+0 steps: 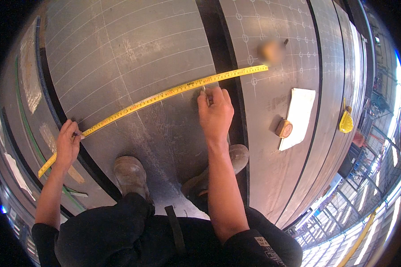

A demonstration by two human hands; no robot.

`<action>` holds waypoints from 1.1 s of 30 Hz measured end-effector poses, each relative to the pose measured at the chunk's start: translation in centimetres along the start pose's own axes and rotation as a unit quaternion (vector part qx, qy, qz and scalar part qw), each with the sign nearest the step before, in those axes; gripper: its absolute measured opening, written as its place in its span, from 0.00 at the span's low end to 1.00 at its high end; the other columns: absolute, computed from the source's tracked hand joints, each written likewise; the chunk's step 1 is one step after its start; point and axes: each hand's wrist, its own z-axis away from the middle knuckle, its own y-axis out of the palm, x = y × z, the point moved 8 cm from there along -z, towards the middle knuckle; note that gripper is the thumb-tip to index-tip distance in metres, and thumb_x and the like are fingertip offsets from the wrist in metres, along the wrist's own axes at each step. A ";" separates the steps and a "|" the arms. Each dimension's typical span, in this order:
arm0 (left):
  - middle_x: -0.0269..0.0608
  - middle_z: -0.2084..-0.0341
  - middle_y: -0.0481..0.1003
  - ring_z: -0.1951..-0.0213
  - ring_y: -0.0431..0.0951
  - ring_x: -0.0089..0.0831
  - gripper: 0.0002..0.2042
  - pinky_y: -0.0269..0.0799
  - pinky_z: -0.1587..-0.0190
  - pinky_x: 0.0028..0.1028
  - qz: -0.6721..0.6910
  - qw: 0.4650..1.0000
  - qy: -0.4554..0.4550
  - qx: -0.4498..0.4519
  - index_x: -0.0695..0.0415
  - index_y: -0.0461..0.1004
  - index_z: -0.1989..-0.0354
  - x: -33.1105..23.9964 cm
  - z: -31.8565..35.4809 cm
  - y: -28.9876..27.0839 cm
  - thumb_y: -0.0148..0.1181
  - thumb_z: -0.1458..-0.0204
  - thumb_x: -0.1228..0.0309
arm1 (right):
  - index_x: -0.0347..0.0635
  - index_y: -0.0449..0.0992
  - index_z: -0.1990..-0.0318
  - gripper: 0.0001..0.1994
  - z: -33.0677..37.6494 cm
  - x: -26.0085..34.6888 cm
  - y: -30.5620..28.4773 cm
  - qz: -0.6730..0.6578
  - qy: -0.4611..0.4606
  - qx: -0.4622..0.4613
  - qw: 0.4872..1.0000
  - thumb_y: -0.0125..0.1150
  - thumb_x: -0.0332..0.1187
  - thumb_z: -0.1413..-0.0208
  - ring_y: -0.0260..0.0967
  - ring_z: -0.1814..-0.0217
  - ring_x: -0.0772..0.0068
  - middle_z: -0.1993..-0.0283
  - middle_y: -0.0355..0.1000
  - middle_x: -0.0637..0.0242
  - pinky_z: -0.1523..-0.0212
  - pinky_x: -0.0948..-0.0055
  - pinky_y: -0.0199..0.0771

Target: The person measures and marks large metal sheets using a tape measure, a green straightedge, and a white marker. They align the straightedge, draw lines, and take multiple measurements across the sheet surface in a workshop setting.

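Note:
A yellow tape measure blade [165,94] lies stretched across a dark steel plate [156,44] with thin white lines drawn on it. At the plate's left edge my left hand [68,143] is closed on the blade, whose end runs on past it to the lower left. My right hand [216,109] is closed in a pinch just below the blade, near the plate's right edge. A thin pale marking stick [204,89] shows between its fingertips, touching or nearly touching the tape; most of it is hidden by the fingers.
On the right-hand plate [263,173] lie white sheets of paper [300,113] with a round-faced wooden block [284,128] against them. A blurred tan object [271,52] sits beyond the tape's far end. A yellow reel-like tool [346,121] lies farther right. Dark gaps [238,120] separate the plates.

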 end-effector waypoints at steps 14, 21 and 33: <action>0.49 0.64 0.71 0.55 0.73 0.55 0.11 0.71 0.52 0.48 -0.022 0.999 0.008 -0.037 0.60 0.69 0.63 3.4 0.9 1.3 0.61 0.55 0.81 | 0.38 0.79 0.64 0.11 0.9 8.6 -1.5 0.118 0.043 0.208 0.970 0.66 0.37 0.46 0.79 0.60 0.45 0.66 0.80 0.52 0.58 0.52 0.76; 0.47 0.66 0.69 0.56 0.73 0.50 0.07 0.70 0.54 0.46 0.014 0.999 0.021 -0.026 0.58 0.70 0.66 1.7 0.7 0.2 0.57 0.54 0.81 | 0.43 0.78 0.61 0.09 8.2 16.1 9.2 0.096 -0.099 0.358 0.924 0.65 0.35 0.46 0.78 0.58 0.42 0.62 0.80 0.52 0.56 0.47 0.76; 0.46 0.65 0.68 0.56 0.73 0.50 0.09 0.70 0.53 0.46 0.038 0.999 0.010 -0.031 0.60 0.68 0.66 1.5 1.1 -0.3 0.59 0.54 0.83 | 0.34 0.73 0.62 0.09 13.8 16.3 15.6 -0.061 -0.047 0.253 0.965 0.63 0.31 0.42 0.76 0.61 0.41 0.64 0.76 0.48 0.58 0.48 0.75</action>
